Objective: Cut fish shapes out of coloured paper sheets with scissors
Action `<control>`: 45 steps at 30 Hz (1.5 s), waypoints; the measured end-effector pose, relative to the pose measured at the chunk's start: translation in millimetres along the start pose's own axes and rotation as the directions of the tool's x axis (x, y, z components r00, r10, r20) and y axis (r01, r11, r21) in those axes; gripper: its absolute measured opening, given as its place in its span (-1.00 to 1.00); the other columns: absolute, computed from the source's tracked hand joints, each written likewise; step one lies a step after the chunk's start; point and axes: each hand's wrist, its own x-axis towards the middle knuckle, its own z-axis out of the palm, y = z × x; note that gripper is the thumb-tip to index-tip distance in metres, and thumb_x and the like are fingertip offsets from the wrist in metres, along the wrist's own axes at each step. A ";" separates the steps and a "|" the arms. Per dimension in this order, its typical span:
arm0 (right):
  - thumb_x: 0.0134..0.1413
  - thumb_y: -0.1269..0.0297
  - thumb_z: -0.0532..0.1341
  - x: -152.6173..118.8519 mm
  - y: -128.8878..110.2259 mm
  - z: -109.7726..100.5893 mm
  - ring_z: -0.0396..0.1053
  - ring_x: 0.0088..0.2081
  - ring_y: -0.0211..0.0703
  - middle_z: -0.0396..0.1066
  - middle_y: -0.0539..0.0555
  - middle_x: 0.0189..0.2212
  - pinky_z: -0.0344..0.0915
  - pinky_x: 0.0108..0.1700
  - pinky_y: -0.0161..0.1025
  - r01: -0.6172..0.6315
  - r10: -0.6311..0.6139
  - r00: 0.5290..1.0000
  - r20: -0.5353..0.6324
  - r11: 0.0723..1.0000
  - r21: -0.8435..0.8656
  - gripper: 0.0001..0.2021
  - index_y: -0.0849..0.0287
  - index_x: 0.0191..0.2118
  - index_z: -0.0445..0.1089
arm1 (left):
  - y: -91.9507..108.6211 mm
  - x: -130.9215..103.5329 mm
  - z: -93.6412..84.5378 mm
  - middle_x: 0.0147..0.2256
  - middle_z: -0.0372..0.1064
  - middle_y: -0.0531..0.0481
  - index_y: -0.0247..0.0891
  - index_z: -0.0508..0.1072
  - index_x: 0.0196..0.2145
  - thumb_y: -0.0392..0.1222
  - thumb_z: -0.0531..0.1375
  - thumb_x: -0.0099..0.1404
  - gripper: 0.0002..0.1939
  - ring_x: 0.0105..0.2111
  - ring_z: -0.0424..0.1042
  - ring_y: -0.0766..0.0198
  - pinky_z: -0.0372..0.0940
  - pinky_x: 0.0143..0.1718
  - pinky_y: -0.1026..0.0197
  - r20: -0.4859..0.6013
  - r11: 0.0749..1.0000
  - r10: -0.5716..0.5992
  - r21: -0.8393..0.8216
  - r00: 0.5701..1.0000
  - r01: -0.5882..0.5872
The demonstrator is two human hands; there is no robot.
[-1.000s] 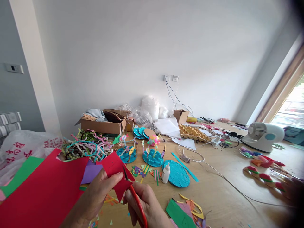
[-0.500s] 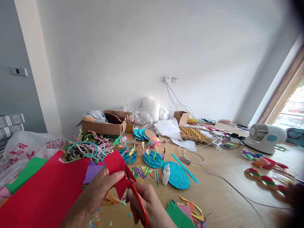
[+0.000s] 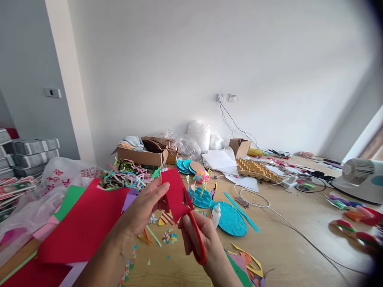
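A left hand (image 3: 149, 201) pinches a small piece of red paper (image 3: 175, 193) above the cluttered surface (image 3: 287, 243), thumb across its left edge, while a right hand (image 3: 199, 233) grips red-handled scissors (image 3: 202, 251), their blades set at the paper's right side. The piece looks light, thin and fairly stiff, like craft card, apt to crease or tear under a hard squeeze and unlikely to slip from dry fingers. Its left edge, away from the blades, appears the best place to hold it flat; the scissors, rigid by the look of them, are best held by their handle loops.

Beyond the hands, a white glue bottle (image 3: 216, 215) stands by a blue disc (image 3: 235, 221) on the pale, wood-toned surface. A large red sheet (image 3: 83, 225) lies at left, near a tangle of fuzzy craft stems (image 3: 128, 175). Farther back sit an open cardboard box (image 3: 140, 156), a yellowish egg tray (image 3: 259, 170) and clear plastic bags (image 3: 188, 146), against a plain white wall (image 3: 185, 59). A white fan (image 3: 360, 181) rests at far right.
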 end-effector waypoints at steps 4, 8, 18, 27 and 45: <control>-0.03 -0.34 0.05 -5.5 -10.4 -4.0 -0.03 -0.76 -0.40 0.12 -0.12 -0.83 -0.11 -0.67 -0.41 0.023 -0.025 0.999 -0.028 0.998 -0.057 -0.42 0.19 -0.51 0.25 | 7.0 -2.0 7.7 -0.46 0.34 0.06 -0.23 0.41 -0.27 0.04 0.14 0.27 -0.72 -0.48 0.29 0.34 0.24 -0.46 0.32 0.015 1.000 0.015 0.010 1.000 -0.015; -0.05 -0.34 0.08 -10.4 -17.5 -5.8 0.00 -0.72 -0.39 0.11 -0.13 -0.81 -0.05 -0.63 -0.40 0.044 -0.045 0.999 -0.025 0.999 -0.030 -0.43 0.17 -0.54 0.21 | 16.0 -5.3 4.7 -0.48 0.31 0.07 -0.25 0.38 -0.36 0.06 0.11 0.29 -0.70 -0.51 0.27 0.37 0.22 -0.47 0.32 0.000 0.999 0.040 0.032 0.999 -0.040; 0.06 -0.26 0.07 -12.4 -9.9 -8.8 0.02 -0.72 -0.38 0.16 -0.11 -0.81 -0.06 -0.61 -0.39 0.067 -0.067 0.998 0.010 0.997 -0.031 -0.47 0.20 -0.48 0.30 | 61.0 -32.7 -15.9 -0.51 0.32 0.13 -0.22 0.39 -0.40 -0.19 0.13 0.29 -0.88 -0.54 0.31 0.44 0.22 -0.49 0.40 -0.085 0.960 0.184 0.230 0.979 -0.160; -0.04 -0.36 0.06 -13.5 -16.1 -1.6 0.00 -0.72 -0.39 0.14 -0.10 -0.82 -0.04 -0.62 -0.40 0.030 -0.028 0.999 0.029 0.997 -0.069 -0.40 0.19 -0.53 0.25 | 37.5 -38.9 -11.8 -0.49 0.29 0.11 -0.22 0.41 -0.39 -0.07 0.15 0.27 -0.81 -0.51 0.28 0.40 0.22 -0.50 0.38 -0.165 0.976 0.164 0.168 0.972 -0.137; -0.18 -0.46 0.04 -3.3 1.1 13.2 -0.03 -0.81 -0.44 0.08 -0.16 -0.84 -0.12 -0.76 -0.48 -0.033 0.029 0.986 0.166 0.999 0.021 -0.35 0.16 -0.52 0.19 | -14.3 -19.8 21.0 -0.59 0.43 0.15 -0.21 0.46 -0.45 -0.04 0.35 0.04 -0.78 -0.63 0.30 0.37 0.26 -0.55 0.35 -0.362 0.992 -0.008 -0.121 0.932 -0.038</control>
